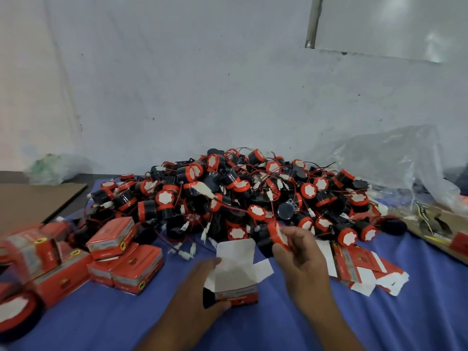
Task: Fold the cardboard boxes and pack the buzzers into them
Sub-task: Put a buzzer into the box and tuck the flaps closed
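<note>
The left hand (200, 279) shows as a soft, motion-blurred shape, so the fingers are hard to tell apart. Behind its wrist the left forearm (172, 325) is bare down to the picture's lower edge. The right hand (301, 252) is sharper, with knuckles and finger creases visible. Behind it the right forearm (326, 315) is bare too, widening away from the wrist.

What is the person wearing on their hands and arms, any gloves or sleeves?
Nothing that shows. The left hand and the right hand are both bare, with no gloves. The forearms are bare too, down to the bottom edge of the picture, so no sleeve is in view. No watch, ring or bracelet can be seen, though the picture is slightly blurred.
</note>
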The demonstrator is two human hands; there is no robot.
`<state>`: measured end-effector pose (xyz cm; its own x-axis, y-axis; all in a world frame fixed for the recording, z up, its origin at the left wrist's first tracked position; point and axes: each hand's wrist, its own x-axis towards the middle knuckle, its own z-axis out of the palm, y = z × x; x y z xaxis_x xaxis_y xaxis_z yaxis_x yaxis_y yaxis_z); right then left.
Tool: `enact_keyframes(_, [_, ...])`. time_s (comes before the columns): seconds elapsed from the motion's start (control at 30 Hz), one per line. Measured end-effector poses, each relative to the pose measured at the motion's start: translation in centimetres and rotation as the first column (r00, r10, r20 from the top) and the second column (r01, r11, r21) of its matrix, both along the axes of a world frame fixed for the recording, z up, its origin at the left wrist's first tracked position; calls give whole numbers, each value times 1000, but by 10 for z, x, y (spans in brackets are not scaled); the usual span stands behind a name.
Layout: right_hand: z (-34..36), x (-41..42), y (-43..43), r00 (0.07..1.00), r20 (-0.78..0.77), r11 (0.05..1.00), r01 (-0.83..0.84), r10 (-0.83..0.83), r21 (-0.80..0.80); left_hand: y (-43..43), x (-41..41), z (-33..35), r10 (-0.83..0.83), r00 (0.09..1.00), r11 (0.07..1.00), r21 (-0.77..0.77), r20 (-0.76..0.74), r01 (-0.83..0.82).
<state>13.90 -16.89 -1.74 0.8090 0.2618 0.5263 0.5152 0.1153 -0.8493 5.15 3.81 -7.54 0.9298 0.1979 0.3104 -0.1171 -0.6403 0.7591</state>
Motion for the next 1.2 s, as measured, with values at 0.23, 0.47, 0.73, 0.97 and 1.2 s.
enact_keyframes(0.23, [-27,1,9,933,319,868,12,169,-496,-6,-1,10,-126,989,991,-40,81,129])
enact_keyframes(0.47, [-32,4,12,937,321,774,101,137,-625,-9,-10,14,-76,980,992,-86,184,93])
enact_keyframes(0.73, [-33,9,13,906,408,698,222,110,-681,-4,-8,11,-27,981,964,264,192,-25])
enact_keyframes(0.97, [-29,-1,15,893,372,733,73,255,-677,-9,0,9,-38,938,918,383,345,-104])
enact_keyframes(1.2, [-25,-1,16,960,206,783,-19,187,-621,-13,5,6,198,931,937,220,307,-272])
